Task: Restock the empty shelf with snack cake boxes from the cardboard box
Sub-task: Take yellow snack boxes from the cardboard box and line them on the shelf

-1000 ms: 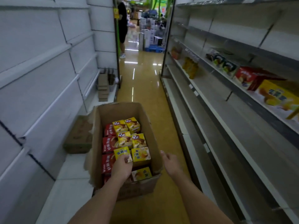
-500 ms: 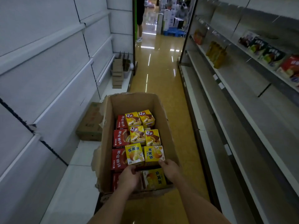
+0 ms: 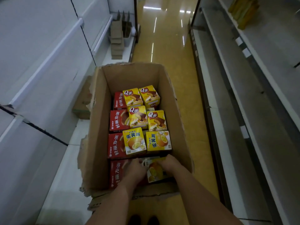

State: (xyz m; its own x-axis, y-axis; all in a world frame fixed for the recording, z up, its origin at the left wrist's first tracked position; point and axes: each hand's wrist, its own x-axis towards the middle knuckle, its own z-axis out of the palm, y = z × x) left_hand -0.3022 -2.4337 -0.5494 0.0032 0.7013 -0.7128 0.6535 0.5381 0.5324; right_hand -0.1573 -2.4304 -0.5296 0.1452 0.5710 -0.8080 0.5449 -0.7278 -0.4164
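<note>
Inside the cardboard box (image 3: 129, 98), at its near end, both my hands are on one yellow snack cake box (image 3: 155, 172). My left hand (image 3: 135, 170) has its fingers curled over the box's left edge; my right hand (image 3: 169, 164) curls over its far right corner (the fingertips themselves are hidden behind the package). The package is yellow with a printed picture of a cut cake showing an orange-yellow filling, and a pale panel along its far edge. It lies flat, printed face upward, long axis running roughly along the carton's length, away from me.

The carton stands open on the yellow aisle floor (image 3: 164, 51), its long axis pointing down the aisle, torn at the near rim. Further in lie two matching yellow boxes (image 3: 134, 141), then four yellow boxes picturing chocolate-coated cakes (image 3: 138, 118). A column of red boxes (image 3: 116, 146) runs along the left wall. White shelving (image 3: 253, 88) flanks the aisle on the right.
</note>
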